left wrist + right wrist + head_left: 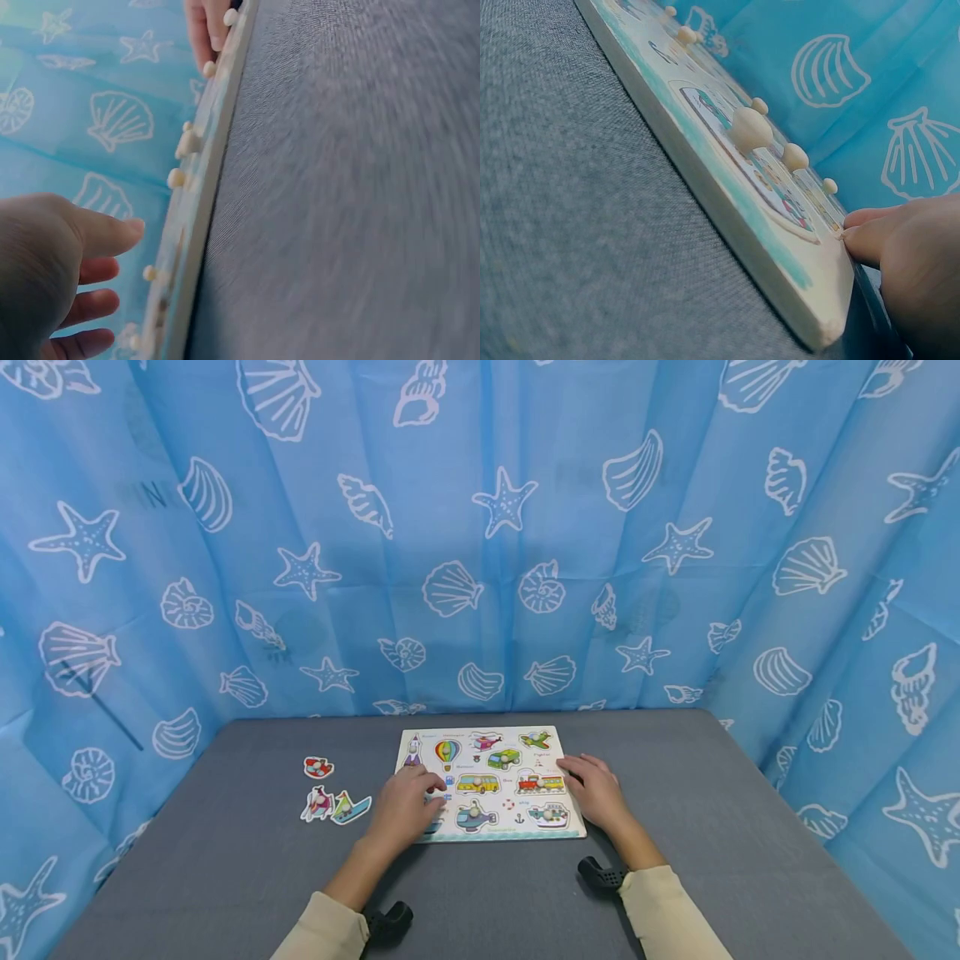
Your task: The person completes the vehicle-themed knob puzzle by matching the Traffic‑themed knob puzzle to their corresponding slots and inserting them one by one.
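A wooden knob puzzle board (502, 837) lies flat, with vehicle pieces such as a yellow bus (477, 784), a train (540, 783) and a ship (548, 815) in it. My left hand (407, 802) hovers over the board's left part, covering some of it. Its thumb and fingers are apart with nothing between them, as the left wrist view shows of this hand (52, 277). At the board's right edge my right hand (595, 792) rests its fingertips. Round wooden knobs (750, 129) stand up from the pieces.
Left of the board lie three loose pieces on the grey table (247, 860): a small red one (318, 767), a pink-and-white one (318, 803) and a sailboat (351, 809). A blue curtain (465, 635) with white shells hangs behind the table.
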The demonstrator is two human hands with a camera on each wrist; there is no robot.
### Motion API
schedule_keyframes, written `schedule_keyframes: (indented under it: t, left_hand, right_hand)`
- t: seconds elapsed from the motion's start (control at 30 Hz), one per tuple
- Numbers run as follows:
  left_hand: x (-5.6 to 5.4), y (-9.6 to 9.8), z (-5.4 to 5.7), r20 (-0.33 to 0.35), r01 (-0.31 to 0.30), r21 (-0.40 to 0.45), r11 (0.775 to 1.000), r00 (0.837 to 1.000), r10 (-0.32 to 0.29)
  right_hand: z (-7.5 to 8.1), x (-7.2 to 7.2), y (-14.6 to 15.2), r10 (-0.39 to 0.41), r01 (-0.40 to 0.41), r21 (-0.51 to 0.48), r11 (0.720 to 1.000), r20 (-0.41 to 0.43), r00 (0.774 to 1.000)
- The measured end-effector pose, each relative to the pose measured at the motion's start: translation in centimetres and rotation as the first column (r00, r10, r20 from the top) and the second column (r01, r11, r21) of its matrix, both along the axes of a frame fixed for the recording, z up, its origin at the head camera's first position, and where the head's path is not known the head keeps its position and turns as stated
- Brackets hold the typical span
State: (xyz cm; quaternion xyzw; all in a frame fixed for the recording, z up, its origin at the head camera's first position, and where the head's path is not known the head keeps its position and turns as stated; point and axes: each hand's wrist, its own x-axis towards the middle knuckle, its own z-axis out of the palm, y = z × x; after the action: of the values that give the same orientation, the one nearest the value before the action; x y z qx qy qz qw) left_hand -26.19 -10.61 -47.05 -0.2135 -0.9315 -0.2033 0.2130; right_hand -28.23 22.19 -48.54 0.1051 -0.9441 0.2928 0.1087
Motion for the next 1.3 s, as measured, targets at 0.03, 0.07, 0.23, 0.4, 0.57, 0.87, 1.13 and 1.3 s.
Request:
schedule_keyframes:
  t: [0.03,0.07,0.23,0.4,0.57,0.87,1.13,1.3]
  left_hand:
    - [0.1,-0.2,0.2,0.003,-0.005,-0.005,1.0,1.0,0.005]
    - [0.2,-0.4,0.4,0.01,-0.009,-0.007,1.0,1.0,0.009]
    - [0.7,-1.5,1.3,0.049,-0.033,-0.008,0.999,0.998,0.034]
    - [1.0,-3.0,1.7,0.057,-0.079,-0.007,0.997,0.995,0.08]
    - [0.9,-4.7,2.1,0.08,-0.117,0.007,0.993,0.99,0.116]
    - [0.3,-6.8,2.9,0.238,-0.195,0.043,0.98,0.955,0.179]
    - [0.2,-8.1,3.3,0.346,-0.198,0.026,0.98,0.921,0.177]
    - [0.1,-9.0,3.1,0.386,-0.192,0.021,0.981,0.907,0.169]
  right_hand:
    - [0.0,0.1,0.0,0.001,-0.001,0.0,1.0,-0.001,1.0]
    - [0.0,0.1,0.0,-0.001,0.001,-0.003,1.0,0.0,1.0]
    - [0.1,0.2,0.0,-0.006,0.007,-0.013,1.0,0.012,1.0]
    - [0.1,0.1,-0.1,-0.008,0.008,-0.013,1.0,0.018,1.0]
    - [0.1,-0.1,0.0,-0.007,0.008,-0.01,1.0,0.019,1.0]
    - [0.0,-0.1,0.1,-0.002,0.002,-0.007,1.0,0.014,1.0]
    - [-0.1,-0.1,0.0,-0.004,0.004,-0.003,1.0,-0.001,1.0]
    - [-0.1,-0.2,0.0,-0.007,0.007,0.0,1.0,0.008,1.0]
